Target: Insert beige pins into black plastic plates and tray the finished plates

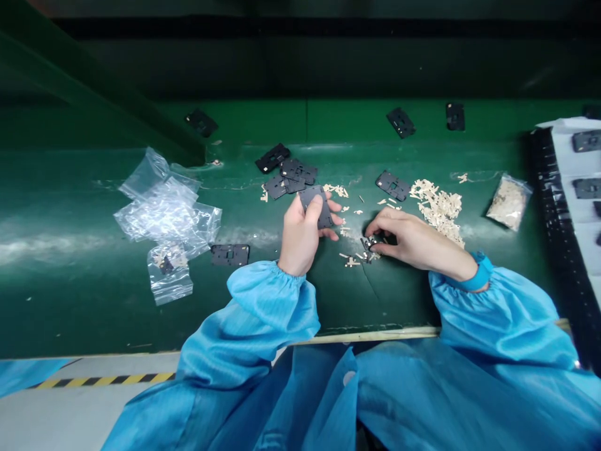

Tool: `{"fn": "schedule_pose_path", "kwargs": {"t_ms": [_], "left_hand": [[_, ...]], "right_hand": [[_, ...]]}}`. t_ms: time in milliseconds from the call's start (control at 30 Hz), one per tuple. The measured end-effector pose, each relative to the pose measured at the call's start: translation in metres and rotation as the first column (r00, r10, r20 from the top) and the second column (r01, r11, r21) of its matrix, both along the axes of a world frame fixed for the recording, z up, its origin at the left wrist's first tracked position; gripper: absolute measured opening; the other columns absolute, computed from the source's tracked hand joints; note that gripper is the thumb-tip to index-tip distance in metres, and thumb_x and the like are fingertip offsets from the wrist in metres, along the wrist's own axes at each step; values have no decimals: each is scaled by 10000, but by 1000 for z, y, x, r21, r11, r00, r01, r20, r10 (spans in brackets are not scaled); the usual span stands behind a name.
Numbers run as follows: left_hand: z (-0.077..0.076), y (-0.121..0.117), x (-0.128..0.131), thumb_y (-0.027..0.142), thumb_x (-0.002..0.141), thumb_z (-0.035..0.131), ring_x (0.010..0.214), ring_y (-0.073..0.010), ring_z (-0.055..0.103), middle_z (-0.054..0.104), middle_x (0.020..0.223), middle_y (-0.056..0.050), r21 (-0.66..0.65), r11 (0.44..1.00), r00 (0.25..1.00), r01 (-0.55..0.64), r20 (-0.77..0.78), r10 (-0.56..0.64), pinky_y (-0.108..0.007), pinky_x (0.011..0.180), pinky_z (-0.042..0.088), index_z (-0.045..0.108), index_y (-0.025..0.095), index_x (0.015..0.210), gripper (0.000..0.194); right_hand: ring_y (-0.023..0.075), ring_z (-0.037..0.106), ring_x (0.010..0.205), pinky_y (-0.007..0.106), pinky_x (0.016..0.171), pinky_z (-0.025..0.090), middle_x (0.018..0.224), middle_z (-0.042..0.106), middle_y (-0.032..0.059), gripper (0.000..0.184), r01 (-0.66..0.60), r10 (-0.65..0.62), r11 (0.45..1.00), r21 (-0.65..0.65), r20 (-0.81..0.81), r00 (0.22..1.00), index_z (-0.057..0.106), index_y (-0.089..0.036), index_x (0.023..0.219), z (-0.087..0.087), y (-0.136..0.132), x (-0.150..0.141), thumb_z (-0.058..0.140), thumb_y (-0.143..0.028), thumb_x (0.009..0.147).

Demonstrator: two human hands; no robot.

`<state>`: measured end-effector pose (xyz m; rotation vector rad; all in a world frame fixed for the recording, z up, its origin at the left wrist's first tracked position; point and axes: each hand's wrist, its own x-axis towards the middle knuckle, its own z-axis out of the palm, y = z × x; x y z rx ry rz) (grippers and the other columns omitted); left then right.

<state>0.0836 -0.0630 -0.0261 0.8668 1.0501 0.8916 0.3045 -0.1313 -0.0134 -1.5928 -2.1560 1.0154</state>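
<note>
Green belt (399,300) holds a clear bag (509,202) of beige pieces (509,203).

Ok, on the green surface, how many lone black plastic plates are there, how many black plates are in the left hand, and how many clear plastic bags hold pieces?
Lone black plastic plates: 5
Black plastic plate in the left hand: 1
Clear plastic bags holding pieces: 2
Total: 8

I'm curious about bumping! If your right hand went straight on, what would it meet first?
The right hand would first meet the small black piece it pinches, then probably the left hand; depth is unclear.
</note>
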Motion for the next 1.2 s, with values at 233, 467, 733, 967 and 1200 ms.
{"fn": "schedule_pose_path", "kwargs": {"t_ms": [233,467,733,967,1200], "left_hand": [[2,-1,1,444,947,613,675,-122,686,707,905,-38,-7,1000,1000,4,-5,-4,-181,445,503,597,185,1070,287],[3,-4,2,432,926,631,648,-111,659,692,864,-29,0,997,995,75,-63,-75,-163,431,471,627,176,1065,291],[4,-13,0,325,841,728,519,-86,573,736,930,-21,67,884,845,462,-336,-416,-189,412,386,660,213,1103,293],[1,-15,2,346,807,751,471,-102,533,645,679,49,17,858,802,513,-365,-472,-218,489,413,654,211,979,239],[-7,-17,-1,386,826,719,530,-117,583,682,796,25,19,835,752,550,-447,-485,-211,463,388,648,226,1042,278]], "right_hand": [[190,609,811,303,727,455,939,649,41,63,46,-46,999,-23,-19,999,656,-230,933,0,2,1,693,-270,900],[146,570,635,272,616,417,720,656,-12,156,127,-161,973,-194,-168,973,692,-230,900,1,4,6,685,-385,915],[137,545,661,265,621,434,739,625,-14,217,153,-260,939,-308,-342,903,665,-206,880,7,3,-1,712,-417,900],[121,537,633,252,591,423,708,612,-30,162,161,-236,960,-228,-352,906,672,-207,882,4,3,-10,710,-363,902],[158,639,743,293,705,515,860,740,26,191,350,-383,923,-159,-314,869,711,-205,943,13,29,29,626,-376,947]]}}
